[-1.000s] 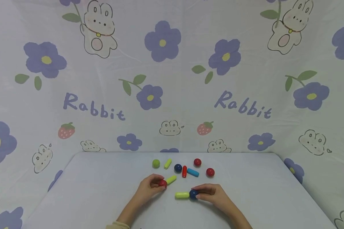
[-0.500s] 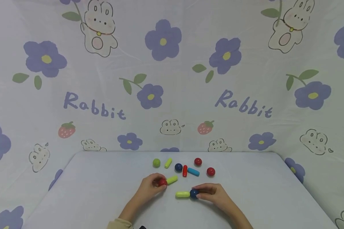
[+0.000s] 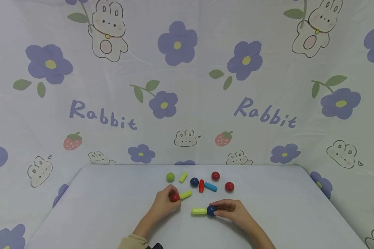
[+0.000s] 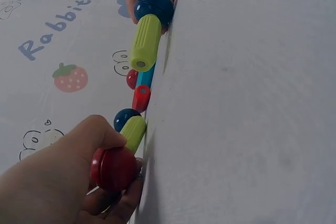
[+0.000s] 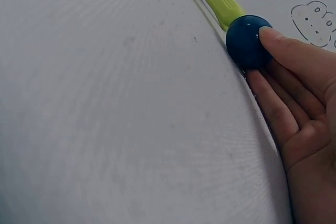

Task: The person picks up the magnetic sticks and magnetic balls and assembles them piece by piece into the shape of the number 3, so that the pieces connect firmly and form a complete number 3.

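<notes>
My left hand [image 3: 166, 203] pinches a red ball [image 4: 116, 169] between thumb and fingers, low over the white table. A yellow-green rod [image 3: 185, 195] joins that ball and points away to the right. My right hand [image 3: 232, 211] grips a dark blue ball [image 5: 249, 42] with thumb and fingertips. Attached to the blue ball is a second yellow-green rod [image 3: 199, 211], pointing left. In the left wrist view, a small round metal tip shows at this rod's free end. The two ball-and-rod pieces are apart.
Behind the hands lie a green ball [image 3: 170, 177], a yellow-green rod [image 3: 183, 177], a dark blue ball [image 3: 194, 182], a red rod [image 3: 201, 185], a blue rod [image 3: 210, 186] and two red balls [image 3: 215, 176]. A rabbit-print cloth [image 3: 199, 103] hangs behind the table [image 3: 112, 193].
My left hand has turned slightly and shifted a little back with the red ball and its rod. The right hand keeps its hold on the blue ball in nearly the same place.
</notes>
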Tool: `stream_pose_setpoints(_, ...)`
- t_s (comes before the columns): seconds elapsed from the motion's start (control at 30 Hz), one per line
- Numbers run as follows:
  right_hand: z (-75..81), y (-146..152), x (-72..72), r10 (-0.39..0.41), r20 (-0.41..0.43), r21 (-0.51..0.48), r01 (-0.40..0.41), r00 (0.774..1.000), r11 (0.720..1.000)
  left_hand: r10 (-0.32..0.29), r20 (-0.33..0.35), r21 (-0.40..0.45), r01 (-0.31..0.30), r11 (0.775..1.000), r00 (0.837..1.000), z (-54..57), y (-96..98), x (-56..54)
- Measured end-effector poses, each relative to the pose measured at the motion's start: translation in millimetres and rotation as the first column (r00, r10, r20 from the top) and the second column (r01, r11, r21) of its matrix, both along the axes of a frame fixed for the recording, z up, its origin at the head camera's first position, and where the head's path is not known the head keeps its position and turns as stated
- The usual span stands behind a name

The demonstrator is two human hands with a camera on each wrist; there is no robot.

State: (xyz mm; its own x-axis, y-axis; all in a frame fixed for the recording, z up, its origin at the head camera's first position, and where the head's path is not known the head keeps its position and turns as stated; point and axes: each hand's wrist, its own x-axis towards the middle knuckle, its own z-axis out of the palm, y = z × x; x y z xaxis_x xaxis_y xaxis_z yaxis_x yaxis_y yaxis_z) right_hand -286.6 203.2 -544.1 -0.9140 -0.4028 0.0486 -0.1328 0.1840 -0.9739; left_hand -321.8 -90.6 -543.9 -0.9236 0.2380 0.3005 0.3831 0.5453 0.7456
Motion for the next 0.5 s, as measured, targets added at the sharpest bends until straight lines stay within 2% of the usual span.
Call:
stream_pose_setpoints(0.2, -1.0, 0.2, -0.4, 0.001, -0.004, 0.010, -0.001, 1.000, 1.000, 0.083, -0.011, 0.020, -0.083, 0.996, 0.996, 0.8, 3.4, -0.1)
stream_pose_setpoints(0.5, 0.9, -0.1, 0.2, -0.001, -0.003, 0.007, 0.001, 1.000, 1.000, 0.131, -0.057, 0.047, -0.128, 0.991, 0.990, 1.7, 6.4, -1.4)
